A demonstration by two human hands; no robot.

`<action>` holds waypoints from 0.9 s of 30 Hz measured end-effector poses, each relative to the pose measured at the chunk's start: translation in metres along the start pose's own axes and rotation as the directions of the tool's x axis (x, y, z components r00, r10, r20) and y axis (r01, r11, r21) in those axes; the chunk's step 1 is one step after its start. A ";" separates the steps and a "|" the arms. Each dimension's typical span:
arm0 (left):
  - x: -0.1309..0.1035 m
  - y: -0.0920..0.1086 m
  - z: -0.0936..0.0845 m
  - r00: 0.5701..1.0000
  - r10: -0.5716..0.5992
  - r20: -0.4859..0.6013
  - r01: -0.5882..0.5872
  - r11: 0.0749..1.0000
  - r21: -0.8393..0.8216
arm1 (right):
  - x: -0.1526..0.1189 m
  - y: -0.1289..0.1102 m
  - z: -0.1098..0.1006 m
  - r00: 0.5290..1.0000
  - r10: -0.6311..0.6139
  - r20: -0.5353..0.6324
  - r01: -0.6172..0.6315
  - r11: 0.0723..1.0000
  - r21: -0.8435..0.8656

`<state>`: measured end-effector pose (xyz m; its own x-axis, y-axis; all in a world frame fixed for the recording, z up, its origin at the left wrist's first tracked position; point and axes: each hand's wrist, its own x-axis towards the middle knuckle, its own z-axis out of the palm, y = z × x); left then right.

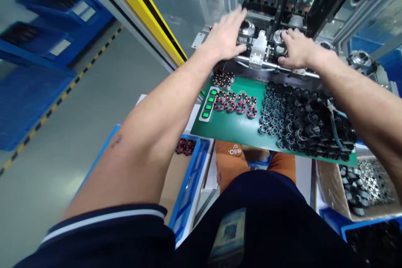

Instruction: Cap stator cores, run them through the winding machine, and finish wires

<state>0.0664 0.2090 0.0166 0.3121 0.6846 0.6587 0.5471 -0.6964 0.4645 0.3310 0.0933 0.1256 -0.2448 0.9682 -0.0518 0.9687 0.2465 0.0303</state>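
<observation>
Metal holder [248, 28]; just beside left hand [224, 35]

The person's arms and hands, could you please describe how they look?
The left hand and right hand are bare and ungloved. The left sleeve is short and dark navy, with a white stripe near its hem; the right sleeve is out of view.

Metal fixtures [248, 29] look glossy, the mat [229, 125] smooth.

left hand [224, 35] slightly blurred, badge [230, 232] illegible, blurred blue shelving [40, 21] cut off at left
</observation>
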 end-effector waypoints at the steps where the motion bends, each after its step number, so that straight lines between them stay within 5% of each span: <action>1: -0.013 0.022 -0.008 0.996 0.042 0.084 -0.043 0.999 0.013 | -0.017 -0.007 -0.010 1.000 -0.013 -0.026 0.012 1.000 -0.010; 4: -0.084 0.099 -0.029 0.987 0.158 0.032 -0.160 0.987 0.036 | -0.096 -0.035 -0.011 0.987 -0.075 -0.144 0.071 0.997 -0.033; 7: -0.180 0.164 -0.031 0.976 0.135 0.171 -0.138 0.990 0.009 | -0.182 -0.066 0.028 0.980 -0.152 -0.131 0.138 0.984 -0.116; 11: -0.262 0.201 -0.004 0.942 -0.040 0.333 0.036 0.999 0.017 | -0.233 -0.089 0.094 0.992 -0.102 0.078 0.113 0.982 -0.153; 15: -0.271 0.205 0.017 0.939 -0.120 0.322 0.132 0.991 -0.015 | -0.225 -0.090 0.116 0.995 -0.080 0.066 0.089 0.985 -0.148; 20: -0.279 0.208 0.011 0.946 -0.257 0.199 0.298 0.930 -0.216 | -0.231 -0.085 0.100 0.994 -0.105 -0.004 0.104 0.990 -0.097; 23: -0.290 0.219 -0.005 0.929 -0.337 0.154 0.370 0.845 -0.386 | -0.248 -0.083 0.089 0.980 -0.099 -0.171 0.136 0.966 0.220; 25: -0.293 0.232 -0.020 0.919 -0.361 0.157 0.389 0.775 -0.497 | -0.258 -0.087 0.082 0.960 -0.009 -0.280 0.183 0.777 0.602; 27: -0.290 0.246 -0.037 0.913 -0.370 0.174 0.392 0.673 -0.627 | -0.265 -0.097 0.077 0.963 0.068 -0.261 0.198 0.482 0.853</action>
<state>0.0816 -0.1689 -0.0387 0.2175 0.9198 0.3265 0.0042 -0.3354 0.9421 0.3045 -0.1902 0.0594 -0.1813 0.9601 0.2128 0.4546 0.2736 -0.8476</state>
